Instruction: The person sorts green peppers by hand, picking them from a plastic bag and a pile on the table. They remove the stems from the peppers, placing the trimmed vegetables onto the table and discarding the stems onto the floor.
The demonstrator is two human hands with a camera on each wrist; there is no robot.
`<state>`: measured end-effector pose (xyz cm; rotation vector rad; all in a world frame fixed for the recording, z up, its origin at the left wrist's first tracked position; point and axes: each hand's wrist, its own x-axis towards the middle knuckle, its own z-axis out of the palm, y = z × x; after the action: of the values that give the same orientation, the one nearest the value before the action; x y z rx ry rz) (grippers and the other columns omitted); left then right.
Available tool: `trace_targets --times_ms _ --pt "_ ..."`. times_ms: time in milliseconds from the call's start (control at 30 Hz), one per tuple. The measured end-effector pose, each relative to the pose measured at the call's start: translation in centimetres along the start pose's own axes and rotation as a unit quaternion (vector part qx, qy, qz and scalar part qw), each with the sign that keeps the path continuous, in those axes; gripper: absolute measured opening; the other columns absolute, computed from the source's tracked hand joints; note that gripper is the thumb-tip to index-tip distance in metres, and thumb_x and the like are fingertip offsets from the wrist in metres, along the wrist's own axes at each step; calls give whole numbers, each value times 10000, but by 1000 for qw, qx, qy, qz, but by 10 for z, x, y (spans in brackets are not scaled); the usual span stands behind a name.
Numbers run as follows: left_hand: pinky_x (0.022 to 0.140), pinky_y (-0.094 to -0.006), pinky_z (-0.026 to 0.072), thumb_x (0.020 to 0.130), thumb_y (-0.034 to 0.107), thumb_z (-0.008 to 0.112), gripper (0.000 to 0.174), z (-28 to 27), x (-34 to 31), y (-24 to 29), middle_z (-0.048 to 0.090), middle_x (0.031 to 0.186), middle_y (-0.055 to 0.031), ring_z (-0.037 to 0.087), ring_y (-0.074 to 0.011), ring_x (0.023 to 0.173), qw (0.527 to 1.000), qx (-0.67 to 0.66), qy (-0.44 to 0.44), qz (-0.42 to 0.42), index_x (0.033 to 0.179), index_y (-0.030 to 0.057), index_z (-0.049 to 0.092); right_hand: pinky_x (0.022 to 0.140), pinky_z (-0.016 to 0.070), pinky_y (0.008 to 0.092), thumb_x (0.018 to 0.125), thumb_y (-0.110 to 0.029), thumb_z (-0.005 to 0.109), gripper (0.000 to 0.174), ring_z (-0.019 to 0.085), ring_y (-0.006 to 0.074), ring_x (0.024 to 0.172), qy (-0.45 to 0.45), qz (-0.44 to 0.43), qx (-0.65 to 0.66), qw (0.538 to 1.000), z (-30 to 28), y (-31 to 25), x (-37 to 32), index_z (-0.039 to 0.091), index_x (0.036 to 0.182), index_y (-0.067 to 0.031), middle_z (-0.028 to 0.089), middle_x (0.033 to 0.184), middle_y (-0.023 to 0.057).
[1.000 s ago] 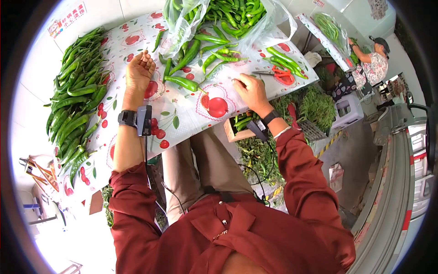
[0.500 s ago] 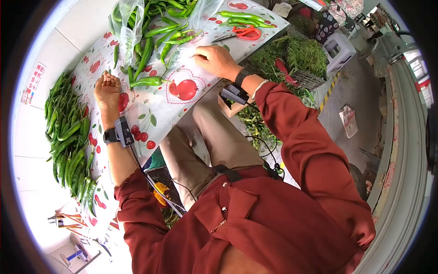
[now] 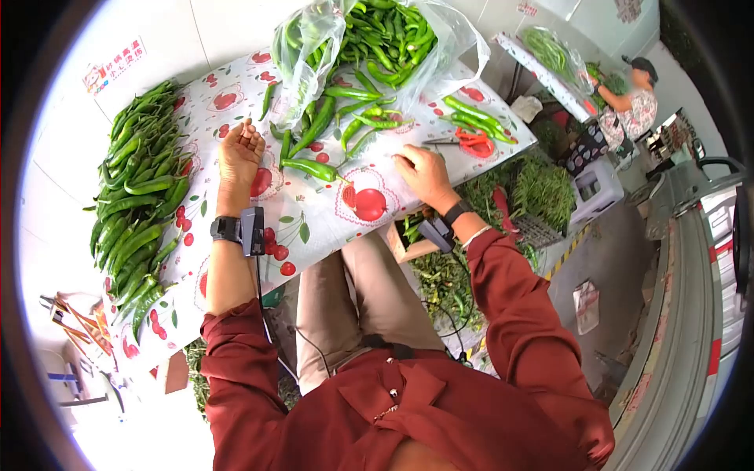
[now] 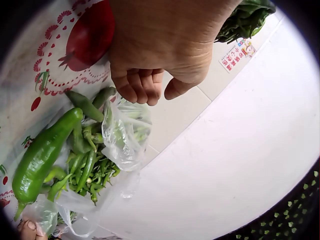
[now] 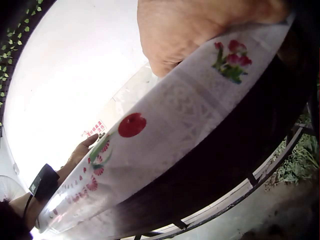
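Note:
My left hand [image 3: 241,155] rests on the flowered tablecloth [image 3: 314,224], palm turned up and fingers loosely curled around nothing. Just right of it, a long green pepper [image 3: 312,169] lies among several loose ones in front of the bag. My right hand [image 3: 424,174] lies near the table's front edge with bent fingers, back of the hand up; its fingertips are partly hidden and nothing shows in its grasp. In the left wrist view, the left hand [image 4: 155,55] hangs in front of the pepper [image 4: 42,157] and the bag [image 4: 127,135].
A clear plastic bag [image 3: 467,39] full of green peppers stands at the back. A long heap of peppers [image 3: 133,196] lies on the left. Red-handled scissors [image 3: 475,144] and a few peppers [image 3: 479,118] are at right. Beyond, a person [image 3: 638,102] stands by another table.
The head view swung right and back, shifting the scene across the picture. Against the table, both hands stay in nearly the same places and the peppers lie as before.

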<state>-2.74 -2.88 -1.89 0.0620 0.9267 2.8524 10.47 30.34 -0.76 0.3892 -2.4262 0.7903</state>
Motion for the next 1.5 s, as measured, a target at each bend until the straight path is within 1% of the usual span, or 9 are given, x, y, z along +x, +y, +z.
trace_targets --times_ms 233,367,800,1000,1233,1367,1433,1467,1500 --pt "684 -269 498 822 164 565 180 3 -2 -4 586 777 -24 566 -138 699 1000 2 20 12 942 30 573 570 438 396 772 -127 588 85 573 331 665 -9 4 -7 1000 0 -2 0 573 794 -46 581 718 149" --pt "680 -265 489 830 167 553 177 1 -2 -5 582 764 -24 560 -136 692 1000 -3 -4 17 941 29 562 550 429 399 775 -139 583 109 565 341 634 -8 6 -13 1000 0 -2 1 552 759 -36 572 684 156" --pt "653 -236 486 850 180 525 207 4 -4 -6 575 757 0 558 -111 666 999 33 27 24 990 32 563 542 416 399 780 -128 577 117 554 351 630 -10 -2 1 1000 2 1 1 532 744 -26 556 670 173" --pt "613 -226 487 839 174 541 185 9 -6 -7 580 742 -15 554 -110 638 999 26 23 33 945 22 548 543 417 401 782 -126 584 122 555 358 633 -16 4 14 1000 2 2 1 533 746 -21 561 675 175" --pt "619 -223 481 838 175 541 183 12 -12 -7 580 744 -7 554 -105 652 999 27 2 40 945 27 552 546 417 404 785 -137 587 135 555 359 631 -11 -3 18 1000 2 0 0 536 740 -20 564 678 174" --pt "637 -232 478 849 183 525 182 11 -14 -9 570 744 -3 550 -110 652 999 20 28 38 946 31 551 555 428 387 782 -138 591 127 561 346 637 -20 -2 18 1000 1 2 -1 546 749 -24 571 687 159" --pt "656 -242 475 835 201 547 216 10 -15 -10 580 748 -12 557 -121 664 999 -5 23 39 962 27 556 541 430 367 779 -128 593 106 569 324 615 -36 9 6 999 1 4 0 560 771 -28 575 676 151" --pt "656 -243 475 834 204 549 220 10 -15 -11 582 751 -15 560 -125 668 999 -7 13 46 962 25 559 521 427 349 776 -117 601 104 563 260 554 -51 28 40 998 1 7 2 578 824 -28 564 652 146" --pt "648 -246 478 834 199 548 213 9 -16 -12 586 755 -18 563 -125 671 999 -12 5 50 953 23 562 480 409 282 796 -121 601 106 520 135 503 -78 29 68 994 -1 16 6 598 856 -33 567 611 82"
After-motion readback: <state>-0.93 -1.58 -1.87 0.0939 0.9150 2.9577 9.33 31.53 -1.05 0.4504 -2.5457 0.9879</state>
